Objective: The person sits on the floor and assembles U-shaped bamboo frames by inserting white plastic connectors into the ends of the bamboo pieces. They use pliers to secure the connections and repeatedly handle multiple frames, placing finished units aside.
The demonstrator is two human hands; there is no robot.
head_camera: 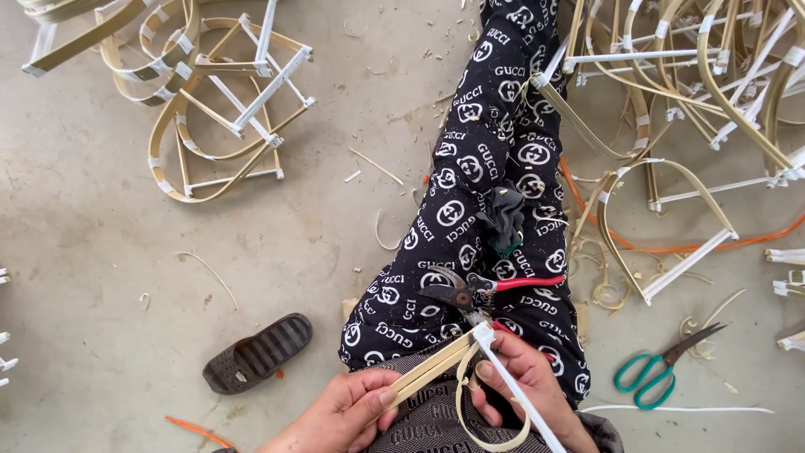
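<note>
My left hand (348, 411) pinches a flat bamboo strip (428, 367) near my lap. My right hand (524, 373) grips the strip's other part together with a white plastic band (524, 398) that wraps the joint (483, 333). A thin loop of bamboo (470, 424) curls below my right hand. Red-handled pruning shears (482, 289) lie on my black patterned trouser leg (486, 168), just beyond the joint. A dark glove (505, 220) rests further up the leg.
Green-handled scissors (658, 369) lie on the concrete floor at right. A dark sandal (258, 352) sits at left. Finished bamboo frames are piled at top left (218, 101) and top right (696, 92). An orange cord (671, 247) and shavings litter the floor.
</note>
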